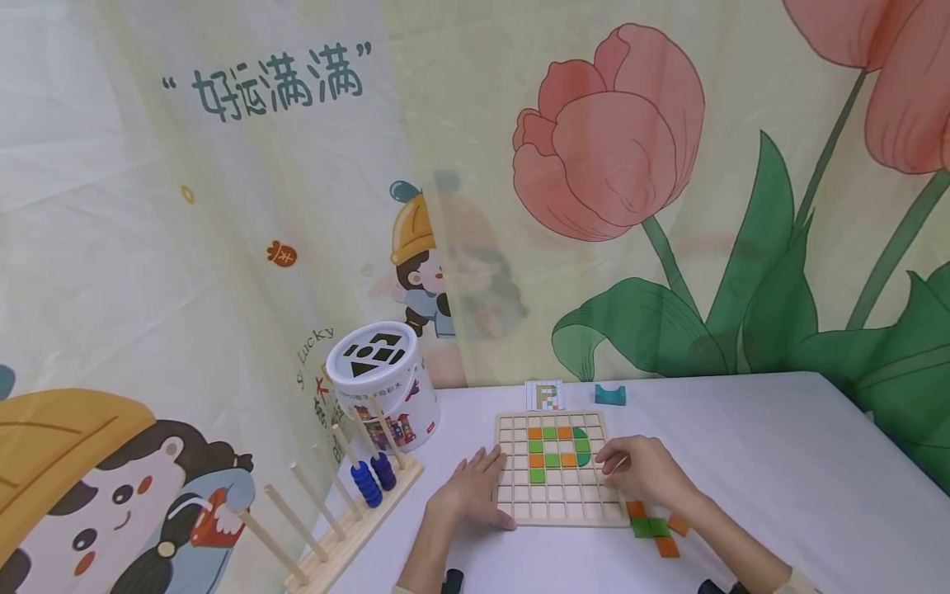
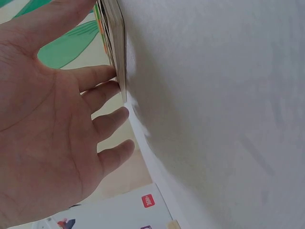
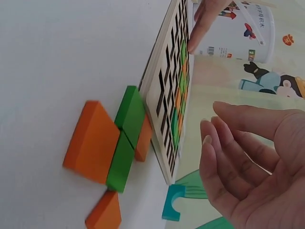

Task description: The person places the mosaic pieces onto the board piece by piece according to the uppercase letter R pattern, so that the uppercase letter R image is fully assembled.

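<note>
A wooden grid board (image 1: 557,502) lies on the table, with orange and green square tiles (image 1: 547,460) and green rounded pieces (image 1: 582,447) set in a letter-like shape. My left hand (image 1: 472,488) rests at the board's left side, fingers extended; in the left wrist view its fingertips (image 2: 108,72) meet the board's edge. Over the right part of the board hovers my right hand (image 1: 644,466), fingers loosely bent. The right wrist view shows nothing between that thumb and fingers (image 3: 217,162). Loose green tiles (image 3: 125,143) and orange tiles (image 3: 93,140) lie by the board's near right corner.
Behind the board are a small patterned card (image 1: 545,396) and a teal arch-shaped block (image 1: 610,396). At the left stand a white bucket (image 1: 404,396) with shaped holes in its lid and a wooden peg rack (image 1: 349,528) carrying blue rings (image 1: 366,485). A printed curtain (image 1: 475,124) hangs behind.
</note>
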Demonstrator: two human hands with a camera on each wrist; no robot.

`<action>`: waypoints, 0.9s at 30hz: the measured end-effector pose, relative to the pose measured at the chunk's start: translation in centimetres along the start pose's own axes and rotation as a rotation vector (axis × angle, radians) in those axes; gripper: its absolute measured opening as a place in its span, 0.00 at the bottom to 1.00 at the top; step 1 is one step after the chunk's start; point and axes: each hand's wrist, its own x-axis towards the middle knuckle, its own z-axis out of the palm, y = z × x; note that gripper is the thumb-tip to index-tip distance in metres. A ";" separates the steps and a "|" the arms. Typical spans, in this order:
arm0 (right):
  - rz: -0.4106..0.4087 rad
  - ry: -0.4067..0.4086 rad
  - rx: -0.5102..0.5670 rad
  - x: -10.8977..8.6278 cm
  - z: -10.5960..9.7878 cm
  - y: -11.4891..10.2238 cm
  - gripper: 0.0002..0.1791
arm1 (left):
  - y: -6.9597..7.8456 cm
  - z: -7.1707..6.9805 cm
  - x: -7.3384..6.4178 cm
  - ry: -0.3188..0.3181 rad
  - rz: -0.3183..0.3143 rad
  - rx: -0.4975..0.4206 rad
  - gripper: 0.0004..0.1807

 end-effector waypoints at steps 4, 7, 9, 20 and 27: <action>0.006 -0.027 -0.013 -0.4 -0.5 0.8 0.15 | 0.0 0.1 0.1 -0.002 -0.001 -0.001 0.59; 0.033 -0.065 -0.014 -0.6 -0.7 1.3 0.16 | 0.0 0.1 0.1 -0.001 -0.004 -0.007 0.59; 0.060 -0.084 -0.007 -0.8 -0.8 1.6 0.17 | 0.0 0.1 0.1 0.000 -0.007 -0.008 0.59; 0.134 -0.167 -0.051 -1.5 -0.7 3.1 0.19 | -0.1 0.1 0.1 0.014 0.007 0.001 0.60; 0.130 -0.156 -0.024 -1.7 -0.5 3.8 0.18 | -0.1 0.2 0.2 0.010 0.004 -0.004 0.59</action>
